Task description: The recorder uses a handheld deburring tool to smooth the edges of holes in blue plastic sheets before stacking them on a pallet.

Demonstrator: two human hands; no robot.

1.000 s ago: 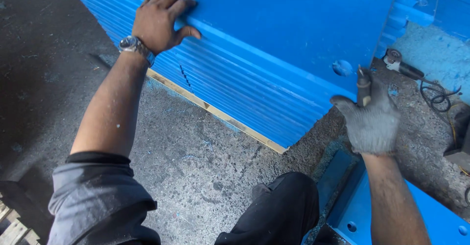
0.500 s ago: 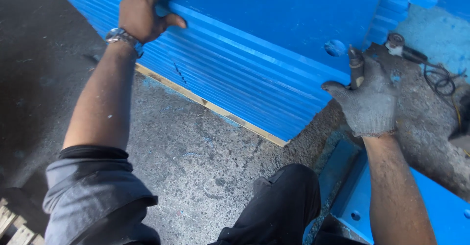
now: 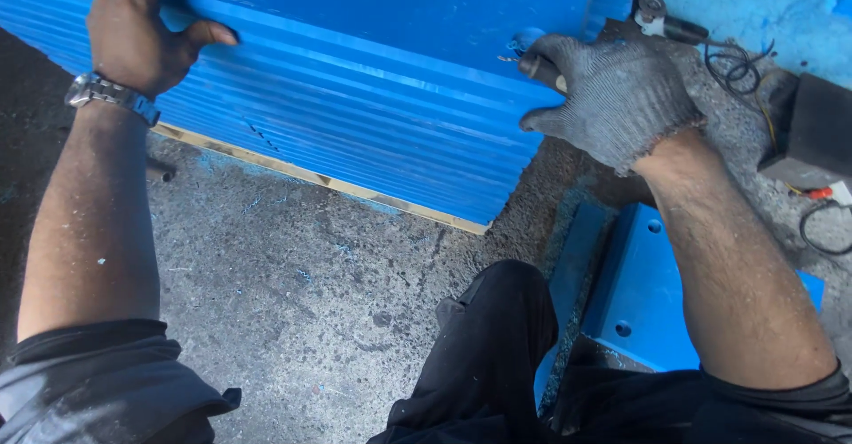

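Note:
A tall stack of blue flat panels (image 3: 373, 116) lies on a wooden strip on the concrete floor. My bare left hand (image 3: 142, 27), with a metal watch on the wrist, grips the top panel's near edge at the upper left. My right hand (image 3: 612, 98), in a grey knit glove, is closed around a small tool with a pale handle (image 3: 543, 70) at the stack's right corner, beside a round hole in the top panel.
A separate blue plate with holes (image 3: 643, 302) lies by my right knee. At the upper right sit a dark box (image 3: 812, 133), tangled black wires (image 3: 737, 67) and a small metal tool (image 3: 657, 14). Grey concrete floor (image 3: 293, 311) spreads in front of the stack.
My right hand has moved left and down onto the stack's corner with the small tool. My left hand has stayed gripping the top panel while the view shifted closer.

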